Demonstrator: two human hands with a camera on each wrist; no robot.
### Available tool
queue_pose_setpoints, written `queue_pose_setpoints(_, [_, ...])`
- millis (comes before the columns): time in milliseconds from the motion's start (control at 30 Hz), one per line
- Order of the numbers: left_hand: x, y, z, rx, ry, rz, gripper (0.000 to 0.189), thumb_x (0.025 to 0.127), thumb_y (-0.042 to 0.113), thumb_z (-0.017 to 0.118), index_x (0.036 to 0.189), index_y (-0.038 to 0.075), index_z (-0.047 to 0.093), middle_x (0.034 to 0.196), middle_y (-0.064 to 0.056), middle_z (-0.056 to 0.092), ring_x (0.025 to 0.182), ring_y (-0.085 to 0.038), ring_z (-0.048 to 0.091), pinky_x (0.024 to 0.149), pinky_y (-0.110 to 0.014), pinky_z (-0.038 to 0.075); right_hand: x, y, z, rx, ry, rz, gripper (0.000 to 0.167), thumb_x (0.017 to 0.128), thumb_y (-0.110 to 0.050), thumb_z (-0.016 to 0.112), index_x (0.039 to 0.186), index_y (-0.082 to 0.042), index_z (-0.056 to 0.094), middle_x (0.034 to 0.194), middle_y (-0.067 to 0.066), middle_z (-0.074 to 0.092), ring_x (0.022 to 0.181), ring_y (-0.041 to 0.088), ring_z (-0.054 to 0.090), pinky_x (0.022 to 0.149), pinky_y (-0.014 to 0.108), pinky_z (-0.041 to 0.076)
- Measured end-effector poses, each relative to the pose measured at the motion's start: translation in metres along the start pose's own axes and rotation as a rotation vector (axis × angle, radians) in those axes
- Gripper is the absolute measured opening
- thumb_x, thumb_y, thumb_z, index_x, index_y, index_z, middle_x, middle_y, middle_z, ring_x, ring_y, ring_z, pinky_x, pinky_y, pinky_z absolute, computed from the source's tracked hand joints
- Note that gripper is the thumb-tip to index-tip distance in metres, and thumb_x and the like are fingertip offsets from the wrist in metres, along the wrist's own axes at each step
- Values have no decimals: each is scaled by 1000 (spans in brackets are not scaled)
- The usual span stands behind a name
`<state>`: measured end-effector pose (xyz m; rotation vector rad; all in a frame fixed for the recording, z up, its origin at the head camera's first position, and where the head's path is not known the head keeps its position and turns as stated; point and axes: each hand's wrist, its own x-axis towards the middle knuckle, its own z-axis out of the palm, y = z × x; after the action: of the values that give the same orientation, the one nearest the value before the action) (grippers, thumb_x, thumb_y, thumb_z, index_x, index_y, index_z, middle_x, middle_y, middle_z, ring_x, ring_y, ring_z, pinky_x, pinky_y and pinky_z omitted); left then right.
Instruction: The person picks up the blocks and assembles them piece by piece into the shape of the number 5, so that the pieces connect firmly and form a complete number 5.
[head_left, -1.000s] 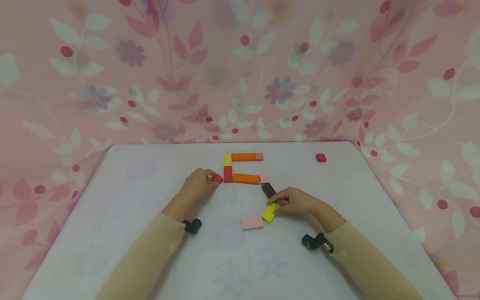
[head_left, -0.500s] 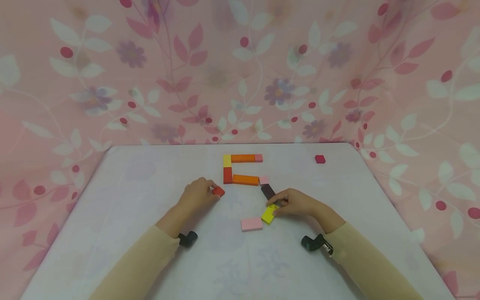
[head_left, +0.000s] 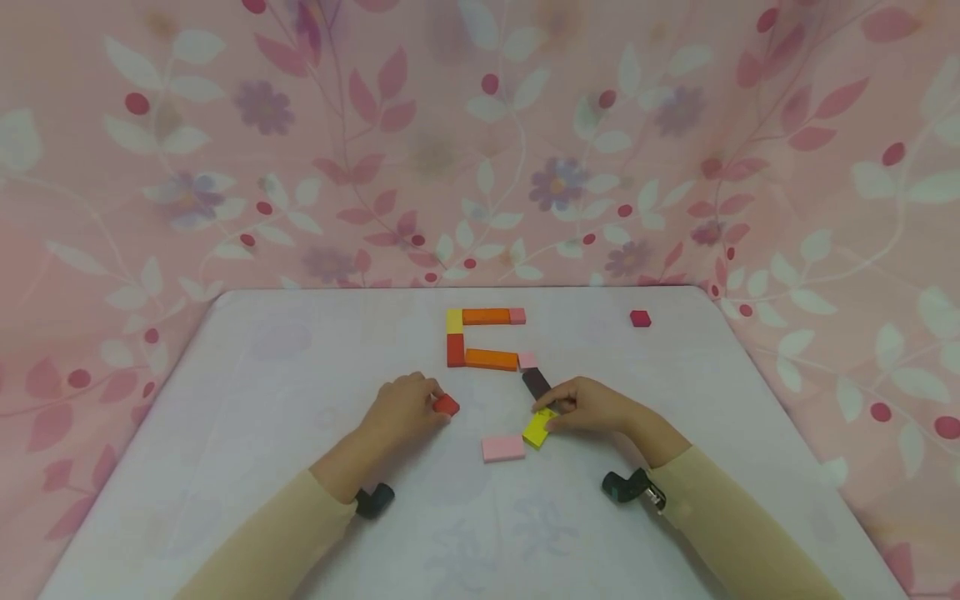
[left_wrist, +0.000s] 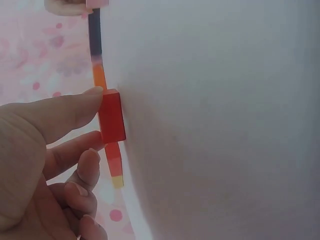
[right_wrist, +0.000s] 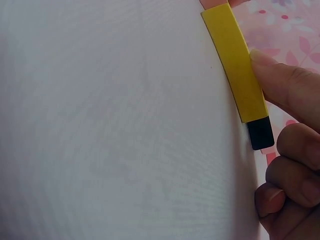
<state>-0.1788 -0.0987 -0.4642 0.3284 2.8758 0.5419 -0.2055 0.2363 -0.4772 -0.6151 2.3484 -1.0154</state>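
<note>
A small red block (head_left: 447,405) is pinched between the thumb and a finger of my left hand (head_left: 403,410), and it also shows in the left wrist view as a red block (left_wrist: 113,116). My right hand (head_left: 600,406) grips a bright yellow block (head_left: 536,431) on the table, its thumb along one side, as the right wrist view also shows with the yellow block (right_wrist: 235,62). That yellow block meets the lower end of a black block (head_left: 536,383), partly covered by the fingers. A flat pink block (head_left: 503,448) lies at the yellow block's lower left corner.
Farther back, a yellow block (head_left: 454,321), a red block (head_left: 455,351), an upper orange block (head_left: 486,317) and a lower orange block (head_left: 491,359) form an angular outline. Small pink blocks cap both orange ones. A crimson block (head_left: 640,318) lies alone at the back right of the white-covered table (head_left: 300,350).
My left hand has moved from beside the standing outline's red block toward me and slightly right, carrying the small red block. The right hand has stayed in place on the yellow block.
</note>
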Motion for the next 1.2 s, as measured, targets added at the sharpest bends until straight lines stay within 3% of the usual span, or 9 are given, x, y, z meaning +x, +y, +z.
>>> queue_pose_setpoints(300, [-15,9,1,64,23,84,32,82,34,83,105,15,73,85,5,58,83,-16,54,81,-39,45,0,2,1,-6,9,8,27,84,-24,83,108,-32,77,59,-4,34,55,14,33,54,25,30])
queue_pose_setpoints(533, [-17,12,-2,89,45,124,35,83,40,82,107,17,74,90,4,60,86,-17,57,81,-39,47,0,1,1,-6,5,7,27,84,-26,83,109,-32,77,59,-4,35,55,14,34,54,24,30])
queue_pose_setpoints(700, [-10,8,-8,-6,-41,136,34,86,35,79,118,23,74,97,5,60,93,-15,58,85,-37,48,0,1,0,-6,6,9,28,84,-26,83,110,-32,77,59,-4,35,54,13,34,54,24,31])
queue_pose_setpoints(867, [-1,-1,-6,-80,-139,127,31,86,32,80,115,25,76,97,6,58,94,-14,56,84,-34,49,0,1,0,8,7,4,28,83,-25,83,110,-32,77,59,-4,34,54,13,33,54,24,30])
queue_pose_setpoints(1200, [-2,0,-1,-152,-184,137,26,81,37,84,103,26,76,93,9,58,93,-14,54,85,-34,48,-1,-1,0,-2,10,0,27,84,-24,82,110,-32,77,59,-4,35,54,14,33,54,24,30])
